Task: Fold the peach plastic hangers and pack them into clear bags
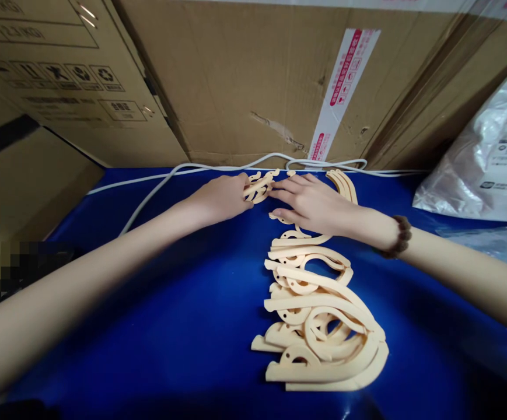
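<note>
Beige plastic folding hangers (327, 303), folded up, lie in an overlapping row that runs from the front to the back of the blue surface. At the far end, my left hand (224, 201) has its fingers closed around a folded hanger (257, 189). My right hand (308, 201) lies palm down over the row, fingers stretched out, with the fingertips close beside that hanger. Whether they touch it is hard to see. Just right of my right hand, several hanger arms (345, 185) stick out side by side. What lies under the right palm is hidden.
A white cable (161, 189) loops along the back edge of the blue surface (170, 326). Large cardboard boxes (244, 76) stand behind and at the left. To the right sits a clear plastic bag (485, 157) with printed labels.
</note>
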Available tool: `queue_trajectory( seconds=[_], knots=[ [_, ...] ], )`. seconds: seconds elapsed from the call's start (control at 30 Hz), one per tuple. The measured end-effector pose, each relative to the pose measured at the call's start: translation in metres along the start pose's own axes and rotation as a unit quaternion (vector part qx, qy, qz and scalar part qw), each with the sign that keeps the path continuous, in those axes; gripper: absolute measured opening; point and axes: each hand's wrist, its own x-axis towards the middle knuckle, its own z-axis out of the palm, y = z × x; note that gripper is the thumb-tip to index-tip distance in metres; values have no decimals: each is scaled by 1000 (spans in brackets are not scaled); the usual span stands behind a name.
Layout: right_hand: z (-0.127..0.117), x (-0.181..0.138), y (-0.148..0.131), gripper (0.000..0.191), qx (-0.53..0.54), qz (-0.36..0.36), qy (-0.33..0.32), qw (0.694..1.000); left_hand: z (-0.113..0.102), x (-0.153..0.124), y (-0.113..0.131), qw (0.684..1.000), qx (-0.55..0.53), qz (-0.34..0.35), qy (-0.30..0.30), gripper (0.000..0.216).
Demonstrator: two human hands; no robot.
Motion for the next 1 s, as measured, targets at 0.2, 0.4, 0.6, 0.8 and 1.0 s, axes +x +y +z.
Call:
queue_trajectory(
  seconds=[0.2,0.4,0.6,0.8,1.0],
  knots=[
    [18,9,4,51,47,-28,-15,998,7,6,-4,991,-128,1,23,28],
    [15,5,0,50,93,-9,-21,995,12,22,-1,995,-1,13,103,32],
    [12,4,-5,43,106,-3,-19,994,10,44,4,990,90,-29,107,40],
    [8,1,-13,43,128,-13,-37,991,8,48,9,989,91,-48,110,39],
    [11,2,-15,46,126,-9,-42,991,2,50,3,992,67,-48,92,43]
  ],
)
